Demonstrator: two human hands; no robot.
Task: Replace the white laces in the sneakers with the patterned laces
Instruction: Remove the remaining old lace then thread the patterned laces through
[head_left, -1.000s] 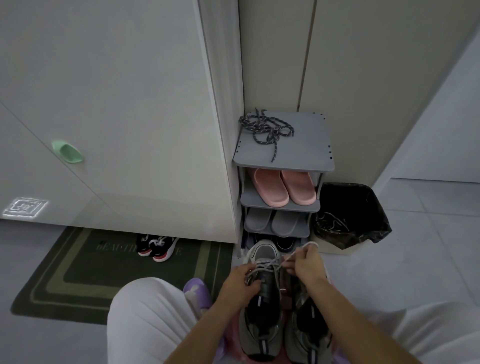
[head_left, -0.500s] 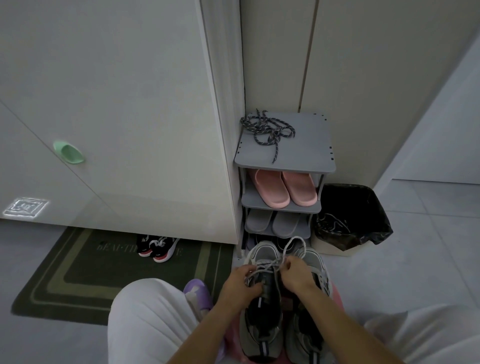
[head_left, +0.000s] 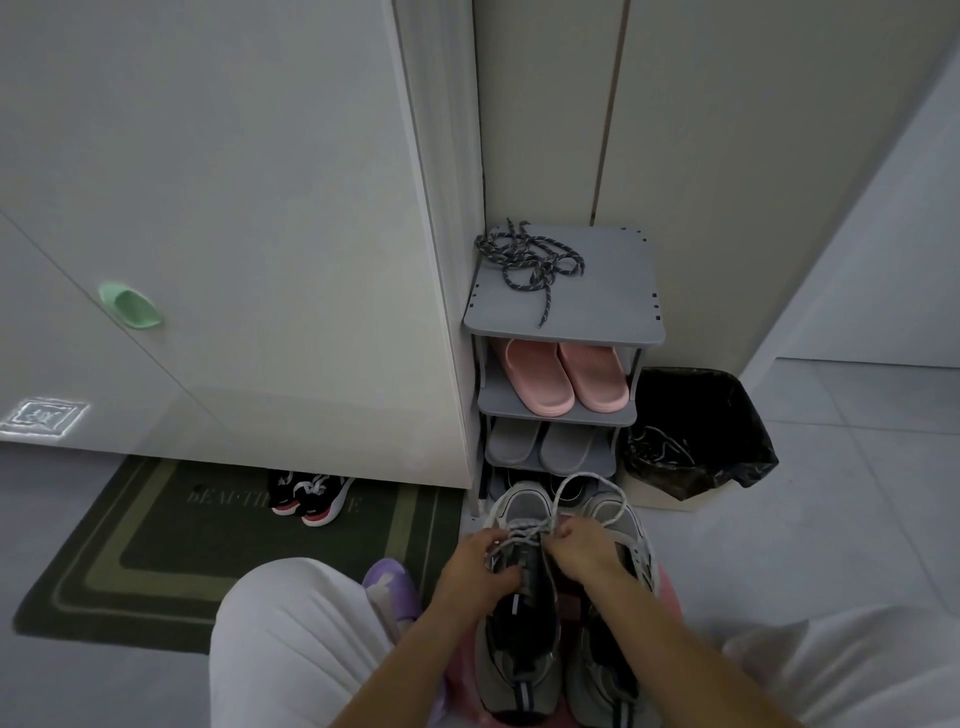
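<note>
Lower centre of frame: pair of grey sneakers (head_left: 519, 660) side by side, toes pointing up-frame, resting on a pink surface (head_left: 667, 587) whose nature cannot be made out. Left hand (head_left: 475, 571) sits on the tongue area of the sneaker nearer frame left; its fingers (head_left: 506, 577) are curled and pinch the white lace (head_left: 584, 486) at the upper eyelets. Right hand (head_left: 587, 558) lies just beside it, fingers curled, gripping the same lace on the other side of the tongue. A loose loop of the white lace arcs up-frame from the right hand over both toe caps. Lace remains threaded across the front of that sneaker. The second sneaker is partly hidden under the right forearm; its lacing cannot be read. Patterned laces (head_left: 530, 260), dark with light flecks, lie in a loose tangle on the top shelf of the grey shoe rack (head_left: 613, 296), centre of frame, well apart from both hands. Below: pink slippers (head_left: 563, 382) on the second shelf, grey slippers (head_left: 540, 447) on the third. Bin with black bag (head_left: 696, 431) just right of the rack. Lower left: green doormat (head_left: 130, 561) with black-and-red shoes (head_left: 311, 496) on its far edge. Green handle (head_left: 130, 306) on the door at left. Purple slipper (head_left: 389, 587) beside the knee in white trousers (head_left: 291, 639).
</note>
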